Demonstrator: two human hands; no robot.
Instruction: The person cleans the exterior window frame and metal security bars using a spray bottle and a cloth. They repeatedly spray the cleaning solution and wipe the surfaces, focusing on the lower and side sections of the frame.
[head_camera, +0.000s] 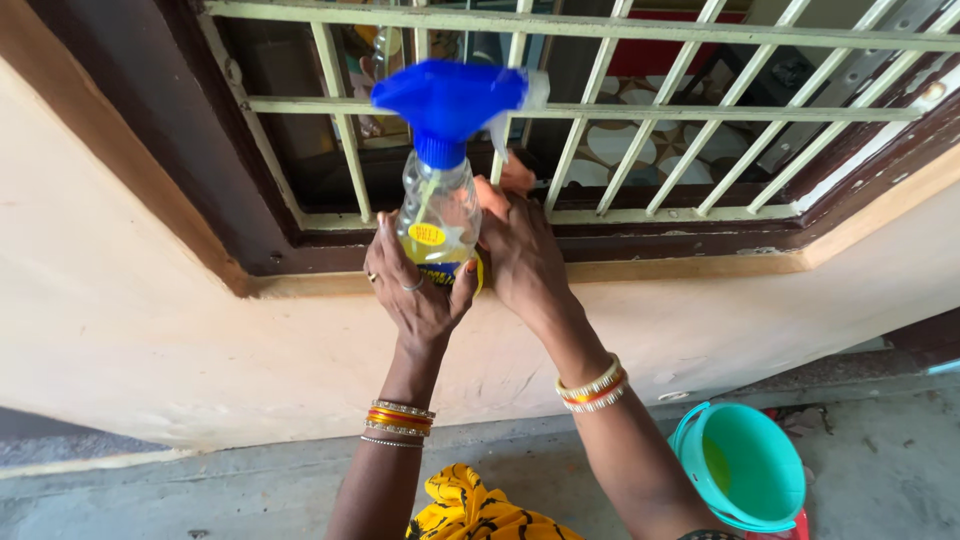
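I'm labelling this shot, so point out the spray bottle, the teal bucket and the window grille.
spray bottle (437, 205), head view, on its clear body.
teal bucket (790, 462), head view, on its inner wall.
window grille (700, 112), head view, on a horizontal bar.

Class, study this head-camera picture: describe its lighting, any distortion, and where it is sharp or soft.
Head view: even daylight, soft shadows, no harsh glare; the spray bottle and both hands, left hand and right hand, are sharp; the window grille bars splay and the wall edge bows, wide-lens distortion; the teal bucket is slightly soft.
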